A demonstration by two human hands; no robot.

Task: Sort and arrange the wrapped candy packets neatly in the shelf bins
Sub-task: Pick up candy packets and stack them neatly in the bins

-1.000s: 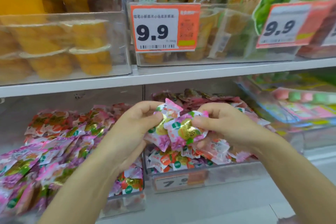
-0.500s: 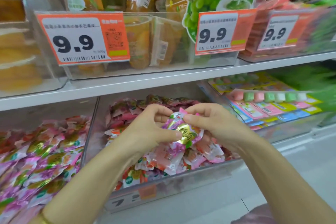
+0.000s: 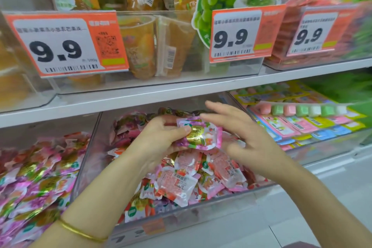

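Left hand [image 3: 161, 141] is clamped on a pink-and-gold candy packet [image 3: 201, 135] with the thumb pressed on its face, the right hand [image 3: 249, 139] is held slack just beside it with fingers spread, both above the clear middle bin [image 3: 201, 212] heaped with red-pink packets [image 3: 181, 183] — purple-pink packets [image 3: 40, 177] are piled to its left.

Left hand [image 3: 161, 141] grips candy packet [image 3: 201, 136] by its left edge: thumb on the front, fingers [image 3: 168, 122] curled behind. Left forearm is bare and comes up from lower left of the packet, thin gold bangle [image 3: 80, 231] at wrist. Right hand [image 3: 249, 143] just right of the packet, fingers spread, fairly straight, motion-blurred, holding nothing; contact with packet unclear. Right forearm comes in from lower right of the packet.
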